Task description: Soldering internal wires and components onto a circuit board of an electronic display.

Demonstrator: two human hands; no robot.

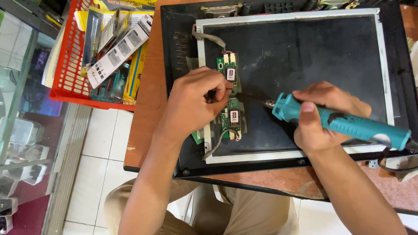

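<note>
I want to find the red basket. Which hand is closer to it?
Left. The left hand rests on the green circuit board, just right of the red basket. The right hand, holding the teal soldering iron, is farther right.

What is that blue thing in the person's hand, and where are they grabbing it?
The right hand holds a teal soldering iron by its handle, near the front end.
</note>
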